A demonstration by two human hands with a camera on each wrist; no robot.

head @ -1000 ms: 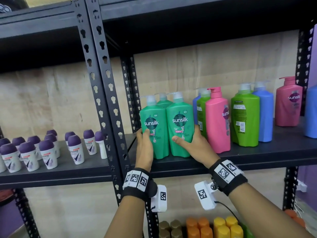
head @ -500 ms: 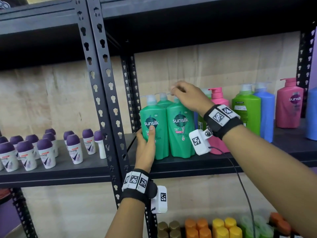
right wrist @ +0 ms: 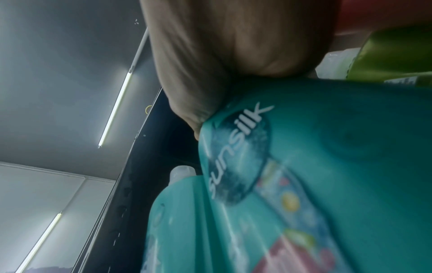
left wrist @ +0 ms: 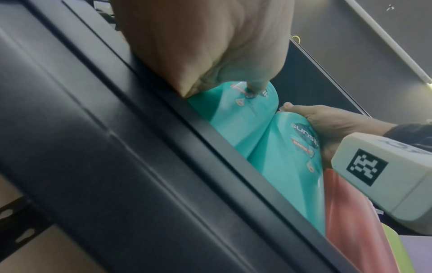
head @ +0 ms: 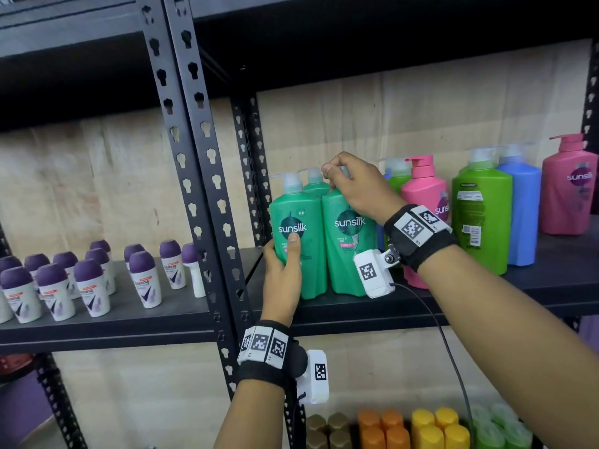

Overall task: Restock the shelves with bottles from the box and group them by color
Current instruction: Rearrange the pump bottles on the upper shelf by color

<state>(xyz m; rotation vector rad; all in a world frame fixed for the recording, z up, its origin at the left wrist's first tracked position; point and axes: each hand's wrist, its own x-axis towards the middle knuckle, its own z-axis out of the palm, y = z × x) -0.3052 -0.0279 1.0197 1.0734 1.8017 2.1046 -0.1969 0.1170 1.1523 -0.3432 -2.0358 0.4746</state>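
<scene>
Three teal-green Sunsilk pump bottles stand together at the left end of the dark shelf (head: 372, 314). My left hand (head: 281, 273) grips the lower side of the front left green bottle (head: 299, 254), thumb across its label. My right hand (head: 355, 186) is curled over the pump top of the front right green bottle (head: 348, 251) (left wrist: 287, 166) (right wrist: 315, 184), hiding the pump. The third green bottle (head: 316, 186) stands behind them. To the right stand a pink bottle (head: 424, 196), a lime-green bottle (head: 483, 215), a blue bottle (head: 523, 215) and another pink bottle (head: 569, 192).
A black perforated upright (head: 197, 176) divides the racks just left of my left hand. The left shelf holds several purple-capped roll-on bottles (head: 90, 286). The shelf below holds brown, orange, yellow and green capped bottles (head: 421, 429). A cable (head: 453, 361) hangs from my right wrist.
My right hand rose from the base of the front right green bottle to its pump top and stays there. My left hand stayed at the left bottle, its thumb now across the label.
</scene>
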